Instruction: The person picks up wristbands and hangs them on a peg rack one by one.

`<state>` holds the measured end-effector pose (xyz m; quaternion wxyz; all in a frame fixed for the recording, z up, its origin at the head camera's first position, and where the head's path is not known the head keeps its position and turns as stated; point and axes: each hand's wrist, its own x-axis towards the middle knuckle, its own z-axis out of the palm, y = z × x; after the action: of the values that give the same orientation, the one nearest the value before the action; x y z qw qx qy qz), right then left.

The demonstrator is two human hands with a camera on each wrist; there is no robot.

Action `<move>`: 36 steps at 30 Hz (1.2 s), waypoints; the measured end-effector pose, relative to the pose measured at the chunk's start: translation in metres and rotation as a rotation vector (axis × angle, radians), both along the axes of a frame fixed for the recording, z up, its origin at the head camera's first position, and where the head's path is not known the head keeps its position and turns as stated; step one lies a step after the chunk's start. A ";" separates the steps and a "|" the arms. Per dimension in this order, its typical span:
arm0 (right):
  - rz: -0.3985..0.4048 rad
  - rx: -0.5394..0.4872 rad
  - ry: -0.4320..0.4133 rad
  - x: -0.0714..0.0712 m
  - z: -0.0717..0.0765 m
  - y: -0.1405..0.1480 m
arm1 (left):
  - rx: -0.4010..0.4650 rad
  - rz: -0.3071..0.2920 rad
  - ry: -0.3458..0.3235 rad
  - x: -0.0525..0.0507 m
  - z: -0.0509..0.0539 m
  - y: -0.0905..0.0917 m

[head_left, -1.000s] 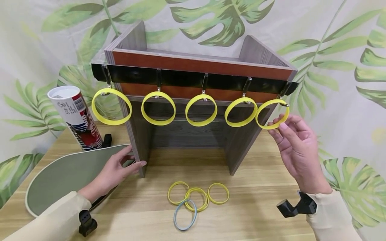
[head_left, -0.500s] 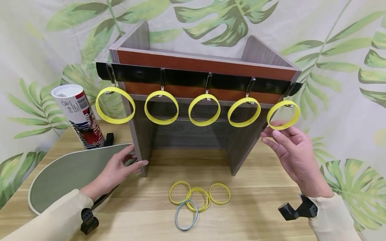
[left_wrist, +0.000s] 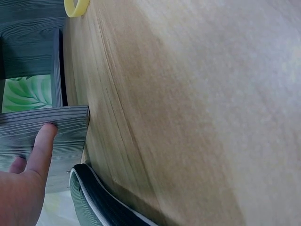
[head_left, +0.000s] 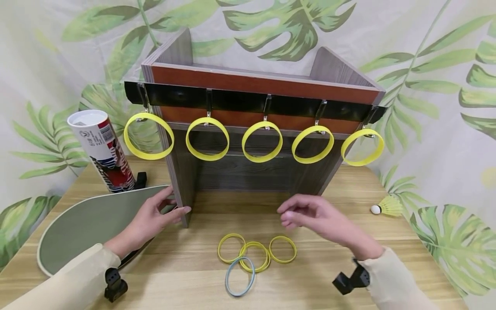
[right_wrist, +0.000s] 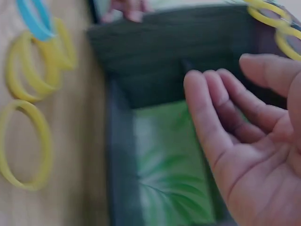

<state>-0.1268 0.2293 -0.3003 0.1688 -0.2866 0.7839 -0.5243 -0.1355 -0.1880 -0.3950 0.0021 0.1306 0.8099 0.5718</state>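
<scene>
On the left, the person's left hand (head_left: 151, 219) holds the lower front of the side panel (left_wrist: 70, 127) of a grey wooden shelf (head_left: 263, 77), thumb at the front edge. Over the table before the shelf's right side hovers the right hand (head_left: 317, 217), fingers loosely bent and nothing between them. It is apart from the shelf. Several yellow wristbands (head_left: 260, 162) hang one per hook along the black strip (head_left: 236, 98), the rightmost band (head_left: 363, 164) included. More yellow wristbands (head_left: 283, 261) and a light blue wristband (head_left: 239, 295) lie flat on the table, left of and nearer than the right hand.
A white and red shuttlecock tube (head_left: 104, 150) stands at the back left. A green oval padded case (head_left: 89, 224) lies under the left forearm. To the right, a yellow shuttlecock (head_left: 389, 206) lies near the table's edge. A leaf-patterned cloth (head_left: 271, 26) hangs behind the shelf.
The right hand has let go of the rightmost yellow wristband, which now hangs from its hook, and has moved left and down. This uncovers the shuttlecock. The left hand has stayed on the shelf.
</scene>
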 end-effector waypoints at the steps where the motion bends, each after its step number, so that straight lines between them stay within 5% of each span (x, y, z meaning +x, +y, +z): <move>1: 0.013 0.023 -0.011 -0.002 -0.006 -0.006 | -0.002 0.002 -0.001 0.000 -0.001 0.000; 11: 0.051 0.173 -0.070 -0.027 -0.060 -0.044 | -0.011 0.018 -0.002 -0.001 -0.002 0.001; 20: 0.054 0.270 -0.083 -0.030 -0.091 -0.063 | 0.004 0.009 0.004 -0.002 -0.001 0.001; 24: 0.067 0.304 -0.047 -0.029 -0.098 -0.071 | 0.009 0.003 -0.005 -0.002 -0.002 0.001; 36: 0.083 0.267 -0.109 -0.029 -0.097 -0.090 | 0.000 0.008 -0.008 -0.001 -0.001 0.000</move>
<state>-0.1557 0.1389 -0.3972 0.2694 -0.2650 0.8238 -0.4225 -0.1361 -0.1882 -0.3964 0.0030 0.1252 0.8103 0.5724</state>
